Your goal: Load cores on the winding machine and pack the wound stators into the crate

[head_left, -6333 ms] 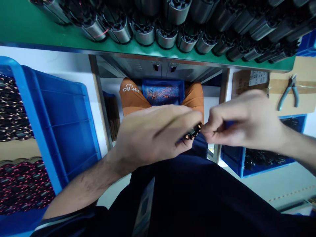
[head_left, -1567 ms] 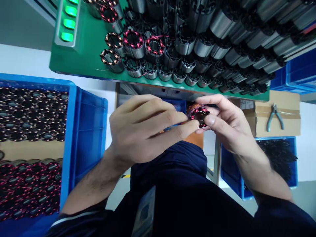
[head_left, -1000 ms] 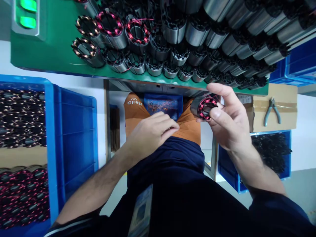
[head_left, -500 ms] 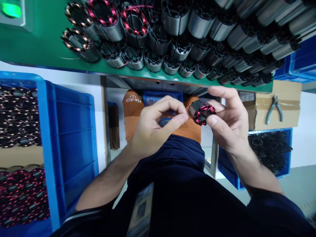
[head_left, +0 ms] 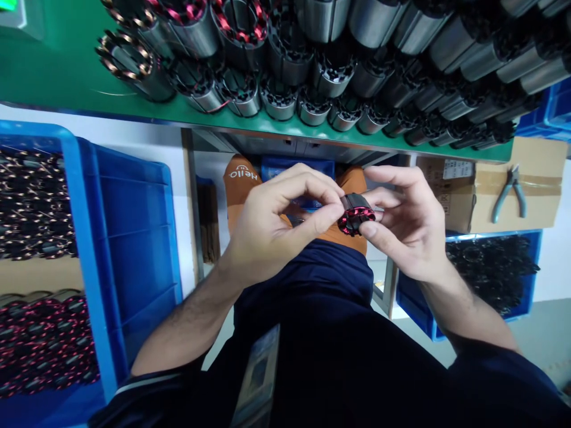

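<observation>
A short metal cylinder with red wire windings [head_left: 356, 214] hangs tilted over my lap, its wound end towards me. My right hand [head_left: 401, 223] grips it, with the thumb on the near rim and fingers on the far right side. My left hand [head_left: 289, 223] is pinched, its thumb and index fingertips at the cylinder's left edge; whatever lies between those tips is too small to make out. Beyond the hands, many similar metal cylinders [head_left: 279, 102] stand in rows on the green table [head_left: 57, 77], a few with red or copper windings.
At the left is a blue crate [head_left: 134, 238] beside stacked copper and red wound parts [head_left: 49, 345]. On the right, pliers [head_left: 509, 193] lie on a cardboard box [head_left: 544, 208], above a blue bin [head_left: 533, 285] of black parts.
The red-wound cylinder has moved slightly left and turned, so it now meets my left fingertips. My right hand has shifted left with it. The camera view has shifted a little.
</observation>
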Tool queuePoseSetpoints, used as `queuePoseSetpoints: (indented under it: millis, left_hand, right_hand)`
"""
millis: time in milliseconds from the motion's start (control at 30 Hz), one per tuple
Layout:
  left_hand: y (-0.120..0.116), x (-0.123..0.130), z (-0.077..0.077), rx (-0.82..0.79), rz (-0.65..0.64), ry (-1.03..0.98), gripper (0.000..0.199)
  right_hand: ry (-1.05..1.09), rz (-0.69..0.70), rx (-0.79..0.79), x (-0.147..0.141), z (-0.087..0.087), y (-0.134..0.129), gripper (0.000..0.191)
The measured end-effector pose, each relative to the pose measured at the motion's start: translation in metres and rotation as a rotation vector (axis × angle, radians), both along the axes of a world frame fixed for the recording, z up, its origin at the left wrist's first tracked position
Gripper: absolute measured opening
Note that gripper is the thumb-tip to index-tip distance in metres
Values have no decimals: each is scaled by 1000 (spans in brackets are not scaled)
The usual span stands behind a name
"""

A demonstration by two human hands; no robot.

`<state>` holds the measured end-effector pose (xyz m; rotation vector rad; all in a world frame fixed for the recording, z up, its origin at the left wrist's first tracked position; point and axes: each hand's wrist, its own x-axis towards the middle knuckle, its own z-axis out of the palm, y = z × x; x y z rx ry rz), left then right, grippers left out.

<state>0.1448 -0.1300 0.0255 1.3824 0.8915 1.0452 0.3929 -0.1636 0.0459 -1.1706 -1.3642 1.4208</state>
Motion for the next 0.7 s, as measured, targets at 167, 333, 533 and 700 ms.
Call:
queuePoseSetpoints:
  millis: [167,333,533,700]
  left_hand:
    - [3,-4,-45,-192,-62,-40,33]
    - [-1,-11,-36,150,60,-3,72]
    - [-16,4,2,543,40,205,57]
    - [-17,6,-3,627,70,284,41]
  right_hand:
    - [-2,-33,-108,7,11,0,75]
    - [-43,-27,-121,8,19,5,69]
    - [1,100,-169,6,11,7,75]
    - [-78,105,55,12,6,8,65]
